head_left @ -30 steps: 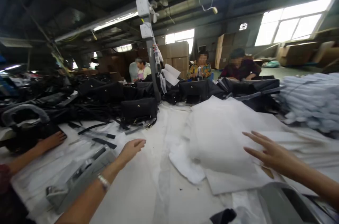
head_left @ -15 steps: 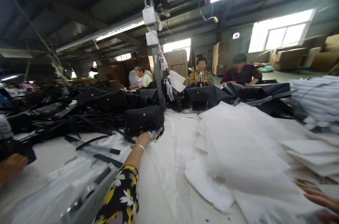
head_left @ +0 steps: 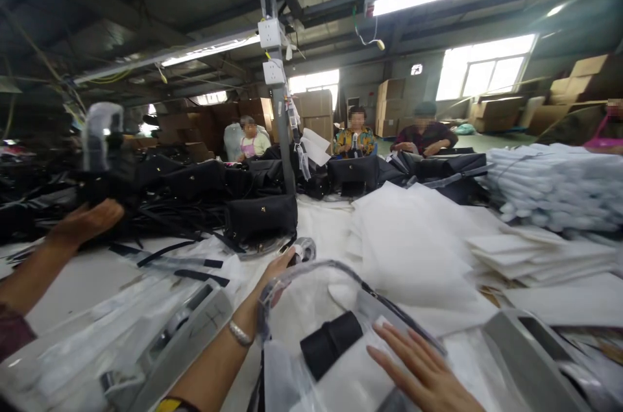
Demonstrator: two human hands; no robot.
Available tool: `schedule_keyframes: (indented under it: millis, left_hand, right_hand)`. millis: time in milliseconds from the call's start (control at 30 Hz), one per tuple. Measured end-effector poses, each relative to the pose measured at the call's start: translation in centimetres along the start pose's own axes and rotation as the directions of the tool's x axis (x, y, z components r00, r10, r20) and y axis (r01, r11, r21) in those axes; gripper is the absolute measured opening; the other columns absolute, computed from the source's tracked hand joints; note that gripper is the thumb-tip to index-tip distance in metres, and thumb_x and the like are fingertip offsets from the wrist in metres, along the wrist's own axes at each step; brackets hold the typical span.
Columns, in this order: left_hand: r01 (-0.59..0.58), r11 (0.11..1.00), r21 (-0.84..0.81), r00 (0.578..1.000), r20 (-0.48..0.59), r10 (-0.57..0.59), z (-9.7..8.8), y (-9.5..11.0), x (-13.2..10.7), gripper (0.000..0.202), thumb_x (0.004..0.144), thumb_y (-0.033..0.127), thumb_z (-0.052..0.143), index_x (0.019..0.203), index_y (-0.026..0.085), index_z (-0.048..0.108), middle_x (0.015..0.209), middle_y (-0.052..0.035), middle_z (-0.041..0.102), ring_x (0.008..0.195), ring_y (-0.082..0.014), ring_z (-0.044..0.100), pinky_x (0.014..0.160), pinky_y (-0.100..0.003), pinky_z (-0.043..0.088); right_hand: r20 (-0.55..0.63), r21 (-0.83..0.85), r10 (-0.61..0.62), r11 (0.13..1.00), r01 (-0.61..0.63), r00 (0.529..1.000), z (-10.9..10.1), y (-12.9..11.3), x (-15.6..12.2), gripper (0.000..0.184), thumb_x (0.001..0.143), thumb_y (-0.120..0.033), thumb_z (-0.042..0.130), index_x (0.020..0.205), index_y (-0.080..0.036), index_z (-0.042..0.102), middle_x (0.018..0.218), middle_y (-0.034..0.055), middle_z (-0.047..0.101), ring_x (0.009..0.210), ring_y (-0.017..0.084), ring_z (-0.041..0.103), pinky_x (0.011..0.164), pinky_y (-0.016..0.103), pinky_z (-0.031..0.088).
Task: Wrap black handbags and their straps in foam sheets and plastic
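Observation:
My left hand reaches forward with its fingers closed on a small rolled piece that looks clear and shiny, dark on one side. Its exact kind is hard to make out. Below it, a black strap in clear plastic arches across the front, over white sheet and a black folded piece. Fingers spread, my right hand lies over the white sheet, beside the strap's right side. A black handbag with a small gold clasp stands just beyond my left hand.
A co-worker's hand holds up a black bag at left. Grey tape dispensers flank my place. White foam sheets and a bundle of white rolls lie at right. A post rises behind the handbag.
My left hand has drawn back from the handbag and now holds the rolled piece. My right hand came in from the right edge; the plastic-wrapped strap has appeared in front. The co-worker's hand rose.

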State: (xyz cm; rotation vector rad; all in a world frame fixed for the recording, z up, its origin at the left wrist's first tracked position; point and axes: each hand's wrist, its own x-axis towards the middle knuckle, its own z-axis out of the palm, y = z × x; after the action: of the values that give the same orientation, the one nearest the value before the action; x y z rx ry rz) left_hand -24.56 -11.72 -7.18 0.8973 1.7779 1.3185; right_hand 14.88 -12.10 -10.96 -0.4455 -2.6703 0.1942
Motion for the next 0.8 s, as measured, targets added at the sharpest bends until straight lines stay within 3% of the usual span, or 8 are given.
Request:
schedule_keyframes:
  millis: [100,233,400,533,600,667,733,800]
  left_hand:
    - [0.115,0.959,-0.258,0.986,0.143,-0.080,1.4,1.5,-4.5,0.040,0.097,0.052,0.051,0.093,0.014,0.062,0.061,0.0067,0.051,0.041,-0.0052,0.041,0.041,-0.019,0.039]
    - [0.257,0.844,-0.470,0.941,0.319,-0.109,2.3,5.1,-9.8,0.038,0.095,0.047,0.059,0.078,0.013,0.059,0.048,0.0113,0.033,0.035,-0.0014,0.027,0.033,-0.013,0.026]
    - [0.279,0.707,-0.650,0.928,0.373,-0.023,4.6,8.4,-16.7,0.022,0.090,0.033,0.069,0.094,0.012,0.065,0.063,0.0051,0.054,0.043,0.0011,0.038,0.039,-0.007,0.032]
    - [0.256,0.674,-0.693,0.936,0.352,0.007,6.2,9.3,-21.2,0.020,0.089,0.029,0.070,0.096,0.011,0.066,0.076,0.0004,0.063,0.045,0.0010,0.039,0.041,-0.009,0.037]
    - [0.254,0.676,-0.692,0.934,0.357,0.015,7.0,9.2,-22.8,0.020,0.088,0.028,0.071,0.096,0.010,0.066,0.083,-0.0019,0.065,0.045,0.0011,0.039,0.040,-0.010,0.037]
    - [0.250,0.685,-0.684,0.929,0.368,0.028,7.8,8.9,-24.0,0.022,0.087,0.029,0.072,0.098,0.011,0.067,0.085,-0.0019,0.066,0.045,0.0014,0.038,0.041,-0.010,0.037]
    - [0.228,0.701,-0.676,0.928,0.368,0.053,8.6,8.6,-25.0,0.025,0.085,0.031,0.074,0.100,0.012,0.067,0.081,0.0002,0.065,0.045,0.0012,0.037,0.041,-0.010,0.037]
    - [0.198,0.727,-0.657,0.929,0.362,0.074,8.9,8.7,-25.8,0.027,0.082,0.033,0.077,0.098,0.012,0.069,0.070,0.0031,0.060,0.044,0.0002,0.037,0.042,-0.010,0.038]
  right_hand:
    - [-0.025,-0.073,-0.042,0.997,0.041,0.999,1.8,-2.3,0.6,0.084,0.087,-0.065,0.056,0.156,-0.040,0.016,0.155,0.0017,0.036,0.139,0.033,0.044,0.114,0.052,0.038]
    - [-0.059,-0.077,0.027,0.997,-0.032,0.998,3.6,-3.1,-2.0,0.083,0.088,-0.062,0.059,0.157,-0.034,0.023,0.160,0.0063,0.029,0.145,0.036,0.033,0.120,0.056,0.026]
    - [-0.067,0.006,0.122,0.993,-0.122,0.990,2.9,-4.2,-5.0,0.073,0.089,-0.024,0.060,0.155,-0.032,0.031,0.161,0.0047,0.029,0.149,0.032,0.026,0.121,0.058,0.021]
    - [-0.156,0.292,0.248,0.936,-0.195,0.956,0.3,-7.4,-5.5,0.059,0.080,-0.019,0.061,0.138,-0.028,0.058,0.150,0.0081,0.048,0.142,0.034,0.038,0.119,0.062,0.021]
    - [-0.189,0.559,0.373,0.802,-0.213,0.908,-1.2,-10.0,-4.8,0.046,0.080,-0.020,0.061,0.125,-0.027,0.067,0.136,0.0087,0.062,0.131,0.032,0.052,0.116,0.058,0.029]
    - [-0.072,0.841,0.485,0.500,-0.208,0.872,-2.6,-12.9,-3.6,0.037,0.086,-0.030,0.061,0.122,-0.026,0.069,0.124,0.0084,0.069,0.116,0.028,0.062,0.105,0.050,0.044]
    - [0.116,0.973,0.453,0.128,-0.193,0.884,-3.6,-15.5,-2.1,0.040,0.088,-0.047,0.062,0.120,-0.024,0.070,0.115,0.0081,0.071,0.106,0.027,0.065,0.089,0.042,0.052]
    - [0.161,0.987,0.415,-0.084,-0.138,0.896,-4.5,-17.5,-0.7,0.046,0.081,-0.056,0.070,0.109,-0.020,0.074,0.101,0.0066,0.073,0.096,0.024,0.066,0.085,0.037,0.051]
